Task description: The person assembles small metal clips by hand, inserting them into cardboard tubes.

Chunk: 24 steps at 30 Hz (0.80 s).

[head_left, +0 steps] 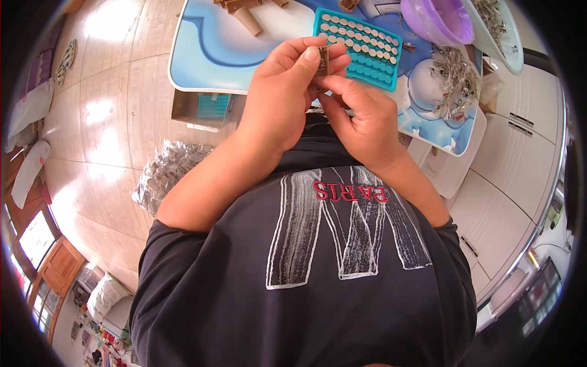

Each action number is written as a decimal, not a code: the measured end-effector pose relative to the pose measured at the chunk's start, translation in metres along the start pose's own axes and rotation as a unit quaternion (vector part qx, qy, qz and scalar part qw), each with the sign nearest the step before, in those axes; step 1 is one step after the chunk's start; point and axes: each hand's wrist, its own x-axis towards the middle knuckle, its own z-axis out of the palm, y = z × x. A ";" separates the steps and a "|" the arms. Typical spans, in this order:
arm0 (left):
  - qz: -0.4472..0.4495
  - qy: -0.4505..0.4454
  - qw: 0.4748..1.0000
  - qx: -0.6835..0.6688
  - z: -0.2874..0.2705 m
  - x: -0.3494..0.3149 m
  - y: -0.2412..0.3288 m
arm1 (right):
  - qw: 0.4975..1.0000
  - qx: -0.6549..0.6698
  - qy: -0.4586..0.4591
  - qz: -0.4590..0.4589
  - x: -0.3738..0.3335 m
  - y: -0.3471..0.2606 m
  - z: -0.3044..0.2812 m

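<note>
In front of my chest my left hand [278, 92] is closed, its thumb and fingers pinching a small dark brown flat piece [323, 62]. My right hand [367, 116] meets it from the right. Its thumb and index finger are pressed together at the piece's lower end, and what lies between them is hidden. Just beyond both hands, a teal tray [396, 61] lies on the table with rows of round silver discs [358, 41]. Several of its round hollows at the near right hold no disc.
The blue and white table [211, 61] bears brown cardboard tubes [247, 21] at the far left. To the right are a purple basin [437, 21], a pale bowl [516, 46] and a tangle of silvery strips [455, 85]. A silvery heap [168, 171] sits on the floor at left; white cabinets [501, 165] stand at right.
</note>
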 end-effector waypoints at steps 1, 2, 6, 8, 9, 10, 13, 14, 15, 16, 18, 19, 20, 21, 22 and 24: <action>-0.009 0.007 1.000 0.007 0.000 0.000 0.000 | 1.000 0.000 -0.015 0.006 0.001 -0.001 -0.002; -0.017 0.014 1.000 0.014 -0.001 0.000 0.000 | 0.999 0.000 -0.030 0.011 0.002 -0.001 -0.004; -0.040 0.000 0.999 0.011 -0.010 -0.001 -0.003 | 1.000 0.011 -0.024 -0.007 0.005 0.001 -0.008; -0.050 -0.013 0.999 0.017 -0.014 0.001 -0.006 | 0.999 -0.028 0.037 -0.027 0.007 0.006 -0.009; -0.050 -0.013 0.999 0.016 -0.013 0.001 -0.006 | 0.999 -0.029 0.036 -0.027 0.008 0.008 -0.008; -0.056 -0.008 0.998 0.021 -0.013 0.001 -0.006 | 0.998 -0.051 0.023 -0.039 0.008 0.009 -0.007; -0.062 0.001 0.998 0.027 -0.013 0.002 -0.006 | 0.995 -0.080 -0.001 -0.051 0.008 0.009 -0.007; -0.062 0.004 0.998 0.028 -0.013 0.002 -0.006 | 0.995 -0.089 -0.012 -0.050 0.008 0.008 -0.007; -0.062 0.004 0.998 0.028 -0.013 0.002 -0.006 | 0.995 -0.089 -0.013 -0.050 0.009 0.009 -0.007; -0.067 0.008 0.997 0.029 -0.014 0.003 -0.006 | 0.995 -0.086 -0.015 -0.051 0.009 0.009 -0.007; -0.072 0.012 0.997 0.028 -0.014 0.003 -0.007 | 0.995 -0.085 -0.019 -0.052 0.010 0.010 -0.007; -0.068 0.012 0.997 0.026 -0.016 0.003 -0.006 | 0.999 -0.046 0.003 -0.012 0.012 0.011 -0.008; -0.065 0.012 0.998 0.023 -0.017 0.002 -0.006 | 0.999 -0.008 0.025 0.028 0.013 0.012 -0.008; -0.065 0.012 0.998 0.022 -0.017 0.002 -0.004 | 0.999 -0.009 0.024 0.028 0.015 0.018 -0.008; -0.072 0.009 0.997 0.020 -0.016 0.001 -0.002 | 0.997 -0.035 0.062 0.020 0.020 0.028 -0.008; -0.080 0.006 0.997 0.018 -0.017 0.001 0.000 | 0.993 -0.061 0.099 0.012 0.026 0.040 -0.008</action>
